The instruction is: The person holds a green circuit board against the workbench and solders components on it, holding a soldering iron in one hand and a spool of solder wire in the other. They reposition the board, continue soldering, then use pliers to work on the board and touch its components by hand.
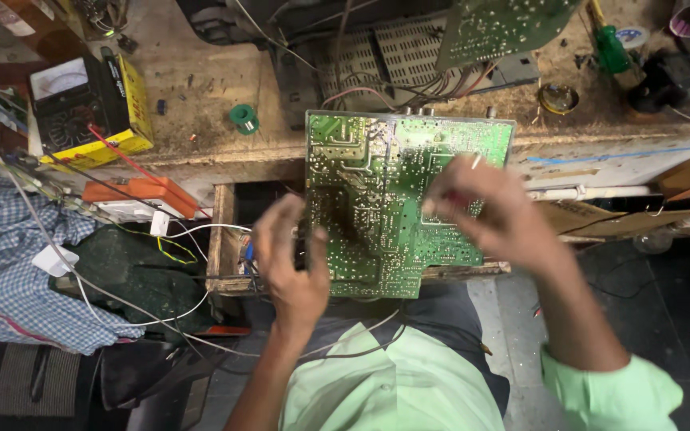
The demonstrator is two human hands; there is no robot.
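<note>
Presently, at far left, a black multimeter [69,104] on a yellow box [136,104] is seen, with a checked cloth [9,263] nearer. A green wire spool [243,118] lies on the worn bench [201,88]. The left hand [293,263] is placed at the near left edge of the green circuit board [397,191], fingers curled on a small tool whose kind cannot be told. The board is laid solder side up, propped over an open drawer [224,239]. The right hand [489,207] is blurred, fingers pinched together on a thin, pale-tipped item. Work on the solder side is judged under way; how much is left cannot be told.
</note>
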